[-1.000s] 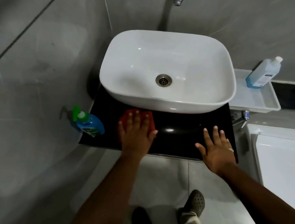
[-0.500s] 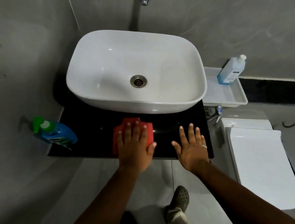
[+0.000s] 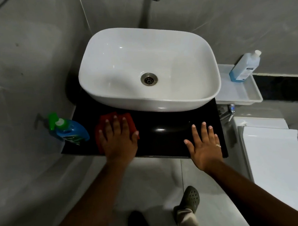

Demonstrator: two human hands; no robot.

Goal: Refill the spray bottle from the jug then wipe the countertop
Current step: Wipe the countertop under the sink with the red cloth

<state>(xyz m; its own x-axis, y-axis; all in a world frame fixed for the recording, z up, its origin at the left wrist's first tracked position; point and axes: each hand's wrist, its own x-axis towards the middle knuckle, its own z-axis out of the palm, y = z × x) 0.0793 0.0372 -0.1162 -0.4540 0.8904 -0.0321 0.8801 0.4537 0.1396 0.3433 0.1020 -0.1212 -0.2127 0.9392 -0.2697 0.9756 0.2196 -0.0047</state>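
Wipe stage under way: left hand (image 3: 119, 142) flat, released, pressing red cloth (image 3: 102, 127) on table (image 3: 165, 144); right hand (image 3: 205, 145) released, flat; spray bottle (image 3: 68, 131) set aside, refill judged done

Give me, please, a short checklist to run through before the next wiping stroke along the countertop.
1. Cloth flat under left hand: ok.
2. Right hand braced flat on countertop: ok.
3. Path rightward from cloth bare up to the right hand: ok.
4. Spray bottle apart from cloth at the left end: ok, but close.
5. Counter under the sink overhang wiped: cannot tell.
6. Spray on the surface: cannot tell.
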